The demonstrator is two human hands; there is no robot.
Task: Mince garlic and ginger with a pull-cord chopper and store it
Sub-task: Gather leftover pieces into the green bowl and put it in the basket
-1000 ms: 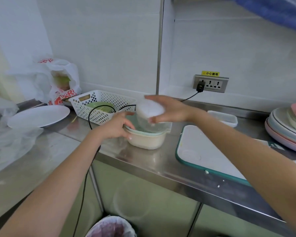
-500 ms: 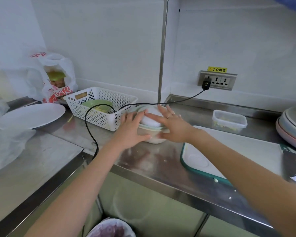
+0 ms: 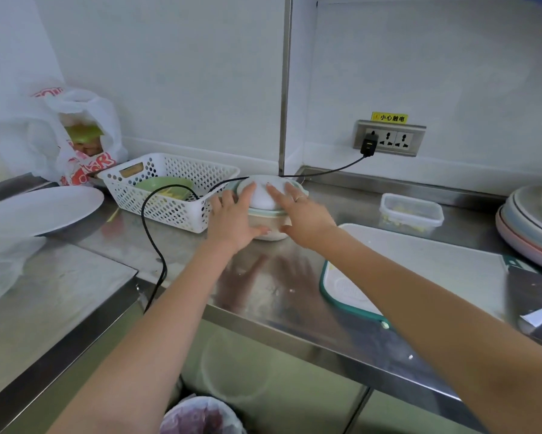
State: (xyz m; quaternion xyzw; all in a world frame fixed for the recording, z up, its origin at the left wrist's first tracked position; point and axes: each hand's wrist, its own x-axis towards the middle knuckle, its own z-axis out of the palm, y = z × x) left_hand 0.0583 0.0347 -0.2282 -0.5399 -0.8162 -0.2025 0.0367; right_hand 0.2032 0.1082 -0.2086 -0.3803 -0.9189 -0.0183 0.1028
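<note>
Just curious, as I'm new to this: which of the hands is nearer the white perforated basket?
The left hand. It rests on the chopper right beside the basket; the right hand is on the chopper's far side, towards the cutting board.

- I see the chopper [image 3: 268,204], a round beige bowl with a white domed lid, upright between my left hand [image 3: 232,220] and right hand [image 3: 301,219].
- Both hands touch it.

Soft, even, bluish light; the steel counter [image 3: 273,286] mirrors both hands faintly. Wide-angle bending curves that counter's edges, and the forearms nearest the camera blur.
</note>
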